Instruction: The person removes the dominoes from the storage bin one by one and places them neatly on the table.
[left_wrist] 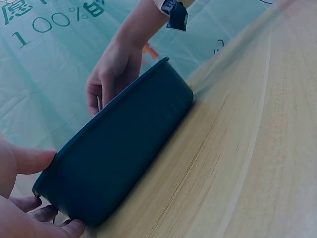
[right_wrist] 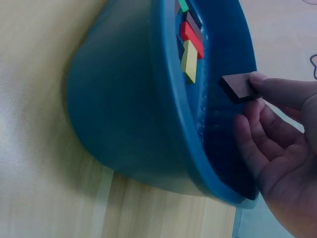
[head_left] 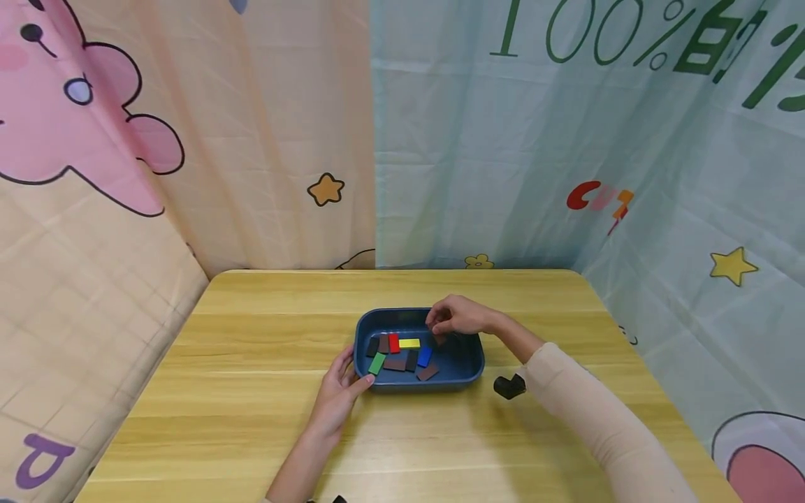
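Observation:
A dark blue rectangular tub (head_left: 402,385) sits on the wooden table with several small flat blocks inside. My left hand (head_left: 340,392) holds its left end; in the left wrist view the thumb (left_wrist: 34,159) lies at the rim and the other fingers are below it on the outer wall. Over the right part of the tub, my right hand (head_left: 462,314) pinches a brown block (right_wrist: 239,86) between thumb and fingers. On the tub's floor lie a red block (head_left: 394,343), a yellow block (head_left: 409,344), a blue block (head_left: 425,357), a green block (head_left: 376,363), and several brown and black ones.
The wooden table (head_left: 251,419) stretches around the tub on all sides. Printed curtains (head_left: 264,140) hang behind the table and at both sides. A black strap piece (head_left: 509,387) shows by the right sleeve (head_left: 585,405).

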The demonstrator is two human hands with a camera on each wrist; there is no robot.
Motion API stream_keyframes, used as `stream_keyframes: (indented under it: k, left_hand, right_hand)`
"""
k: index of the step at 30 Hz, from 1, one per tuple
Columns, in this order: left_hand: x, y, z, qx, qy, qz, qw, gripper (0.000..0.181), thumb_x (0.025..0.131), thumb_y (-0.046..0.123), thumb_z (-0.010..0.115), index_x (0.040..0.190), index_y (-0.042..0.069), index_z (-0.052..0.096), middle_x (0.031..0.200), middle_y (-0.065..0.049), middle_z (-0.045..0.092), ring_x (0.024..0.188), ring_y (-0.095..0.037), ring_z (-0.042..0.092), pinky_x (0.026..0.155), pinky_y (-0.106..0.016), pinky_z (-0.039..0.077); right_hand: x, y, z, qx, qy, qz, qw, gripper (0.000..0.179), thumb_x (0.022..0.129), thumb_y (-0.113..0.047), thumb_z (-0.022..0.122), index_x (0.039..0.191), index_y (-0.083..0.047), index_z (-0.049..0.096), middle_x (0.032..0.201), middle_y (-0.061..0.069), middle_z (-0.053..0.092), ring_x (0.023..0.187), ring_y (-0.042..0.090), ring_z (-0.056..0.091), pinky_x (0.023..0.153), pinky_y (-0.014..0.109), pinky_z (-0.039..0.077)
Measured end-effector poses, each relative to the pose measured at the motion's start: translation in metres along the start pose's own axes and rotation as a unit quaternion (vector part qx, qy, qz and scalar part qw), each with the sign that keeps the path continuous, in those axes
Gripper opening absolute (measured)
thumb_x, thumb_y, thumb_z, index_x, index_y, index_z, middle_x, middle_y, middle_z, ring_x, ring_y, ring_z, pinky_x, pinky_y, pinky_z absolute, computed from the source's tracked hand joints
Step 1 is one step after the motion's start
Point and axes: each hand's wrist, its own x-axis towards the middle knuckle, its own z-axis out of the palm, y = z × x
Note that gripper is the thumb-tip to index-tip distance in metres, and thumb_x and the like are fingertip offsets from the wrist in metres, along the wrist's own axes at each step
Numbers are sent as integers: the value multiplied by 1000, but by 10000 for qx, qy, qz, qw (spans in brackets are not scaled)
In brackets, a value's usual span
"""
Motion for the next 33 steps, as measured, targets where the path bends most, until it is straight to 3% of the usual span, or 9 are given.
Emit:
stream_keyframes:
  k: [16,27,33]
  left_hand:
    - [3,3,6,34,143,-112,9998,72,95,-7,67,158,2,34,163,-23,30,147,-43,33,113,-49,40]
    - [2,4,7,21,113,-72,9999,73,96,-6,67,159,1,32,163,-24,29,147,-44,33,111,-46,42]
    - [2,5,8,83,109,-129,9998,73,96,-6,67,159,2,31,164,-24,28,147,-44,33,111,-47,41]
  right_hand:
    - [-23,13,-33,780,241,186,9965,23,104,-6,61,118,13,63,93,11,73,89,28,72,88,42,59]
    - [-51,29,-55,1201,640,317,9902,19,105,-3,57,117,11,63,99,19,69,92,37,67,92,50,57]
    - [-72,48,-60,1282,853,553,9865,18,103,-2,60,117,9,64,100,19,70,92,32,69,95,54,55]
